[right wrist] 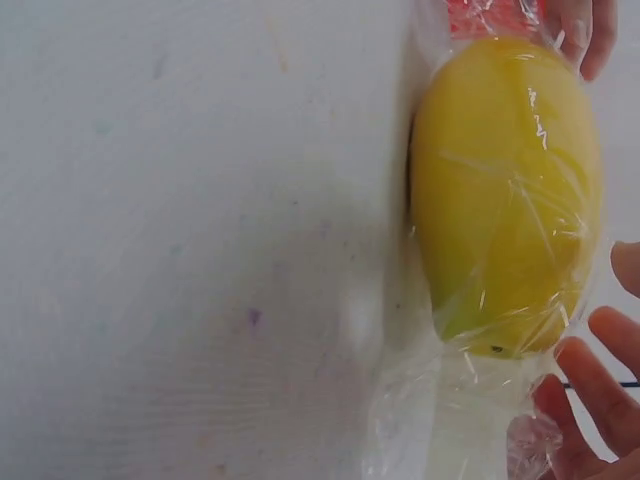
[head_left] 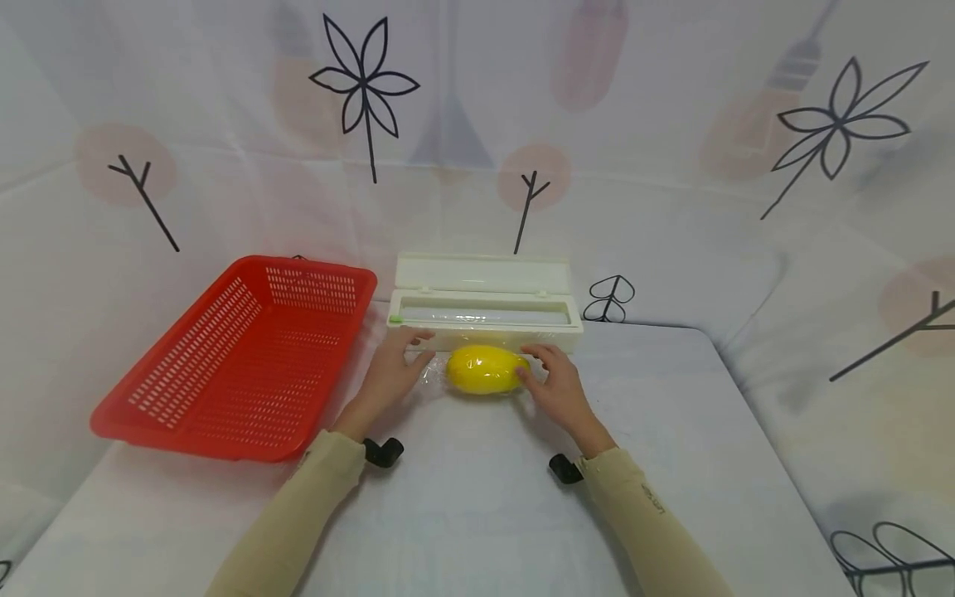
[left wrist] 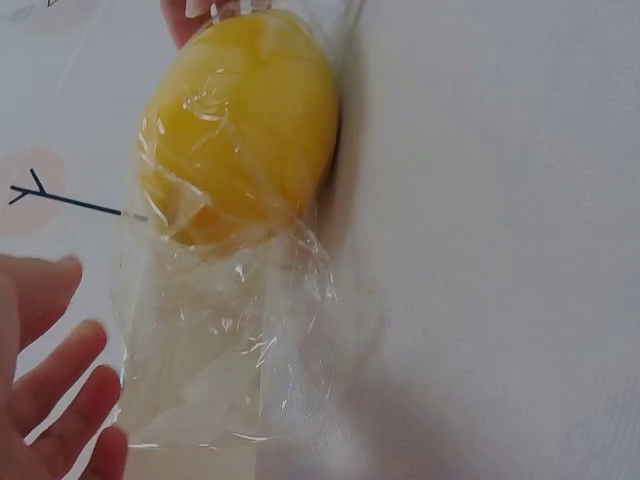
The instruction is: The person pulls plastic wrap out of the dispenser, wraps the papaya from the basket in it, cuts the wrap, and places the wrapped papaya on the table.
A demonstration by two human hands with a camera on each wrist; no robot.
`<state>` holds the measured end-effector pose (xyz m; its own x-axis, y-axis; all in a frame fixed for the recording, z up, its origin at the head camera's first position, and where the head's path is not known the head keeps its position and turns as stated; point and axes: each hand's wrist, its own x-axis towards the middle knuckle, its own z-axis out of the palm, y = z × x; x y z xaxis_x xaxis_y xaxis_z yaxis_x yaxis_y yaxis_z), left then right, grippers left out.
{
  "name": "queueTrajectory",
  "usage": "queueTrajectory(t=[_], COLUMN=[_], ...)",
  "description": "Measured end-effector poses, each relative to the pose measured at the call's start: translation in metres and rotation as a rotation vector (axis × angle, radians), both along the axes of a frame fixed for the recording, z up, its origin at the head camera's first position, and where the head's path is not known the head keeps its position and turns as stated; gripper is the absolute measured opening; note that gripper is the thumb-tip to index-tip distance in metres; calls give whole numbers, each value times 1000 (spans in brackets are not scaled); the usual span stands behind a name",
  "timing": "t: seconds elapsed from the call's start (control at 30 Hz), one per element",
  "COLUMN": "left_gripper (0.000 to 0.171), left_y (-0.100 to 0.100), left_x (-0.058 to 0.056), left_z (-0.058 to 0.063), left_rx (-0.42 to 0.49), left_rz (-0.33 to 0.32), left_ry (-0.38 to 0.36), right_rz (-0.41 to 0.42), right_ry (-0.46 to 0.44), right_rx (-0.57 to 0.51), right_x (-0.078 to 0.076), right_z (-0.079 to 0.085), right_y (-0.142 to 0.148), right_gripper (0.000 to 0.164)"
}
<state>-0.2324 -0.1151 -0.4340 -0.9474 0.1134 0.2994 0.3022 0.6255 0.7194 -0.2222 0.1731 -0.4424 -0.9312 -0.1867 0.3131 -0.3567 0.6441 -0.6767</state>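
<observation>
A yellow oval fruit (head_left: 486, 370), its exact kind unclear, lies on the table wrapped in clear cling film (left wrist: 225, 330). Loose film spreads from both its ends. To its left, my left hand (head_left: 394, 365) has its fingers apart and relaxed, close to the loose film. At the other end, my right hand (head_left: 555, 384) has its thumb and fingers spread around the wrapped tip; in the right wrist view the fingers (right wrist: 590, 385) are loosely bent beside crumpled film. Directly behind the fruit sits a white cling film dispenser (head_left: 485, 339) with its lid raised.
A red perforated plastic basket (head_left: 298, 332) stands at the left, near my left forearm. A green piece (head_left: 395, 319) sits at the dispenser's left end. Patterned cloth (head_left: 462, 207) hangs behind the white-covered table (head_left: 477, 514).
</observation>
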Motion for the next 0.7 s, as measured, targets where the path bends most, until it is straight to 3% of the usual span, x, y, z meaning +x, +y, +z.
queueTrajectory(t=[0.17,0.33,0.53,0.7], left_gripper=[29,43,63,76], left_y=[-6,-11,-14,-17], left_x=[-4,-10,-18,-25], left_z=[3,1,-6,-10], left_rx=[64,74,18,33], left_rz=[110,166,180,169], left_ry=[134,187,188,95], right_rz=[12,27,70,89], right_ry=[37,51,54,-1], right_rx=[-22,-21,-30,-28], right_x=[0,1,-5,-16], right_z=[5,12,26,38], right_y=[-5,-12,-22,-32], right_gripper=[30,29,28,25])
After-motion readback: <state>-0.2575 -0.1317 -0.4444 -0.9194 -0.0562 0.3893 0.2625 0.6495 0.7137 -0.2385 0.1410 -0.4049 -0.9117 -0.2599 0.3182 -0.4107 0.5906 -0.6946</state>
